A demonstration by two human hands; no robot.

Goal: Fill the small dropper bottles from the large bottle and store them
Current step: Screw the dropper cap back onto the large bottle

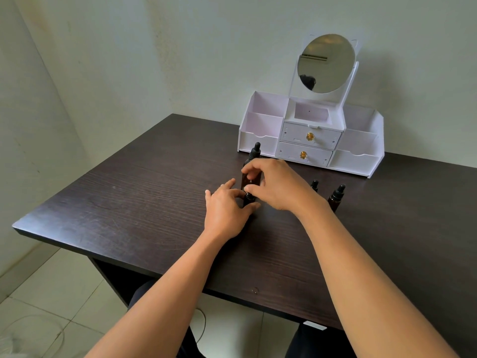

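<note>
Currently: opening step, by my reading. Filling has not begun.

Your left hand (227, 211) wraps thumb and fingers round the body of a small dropper bottle (248, 200), which stands on the counter (144, 202). Your right hand (275, 186) reaches over from above, and its thumb and fingertips pinch at the top of that same bottle. The cap is hidden under the fingers, so whether it is seated or loose cannot be read. A bit of ridged neck shows just below the thumb. Both hands are closed on the one bottle.

The large bottle (254, 157) stands upright directly behind the small one, with its dropper top on. Whether your right fingertips touch it cannot be told.

A second small bottle (314, 186) and a third small bottle (336, 197) stand capped near each other, just beyond your right wrist.

The white organiser (309, 140) with its mirror (326, 63) sits at the back of the counter, apart from both hands. Both drawers are shut, and nothing shows in the open compartments.

Next move, as judged: hold the body steady with your left hand while the right twists the cap free and lifts it straight up. After that the large bottle needs opening.
</note>
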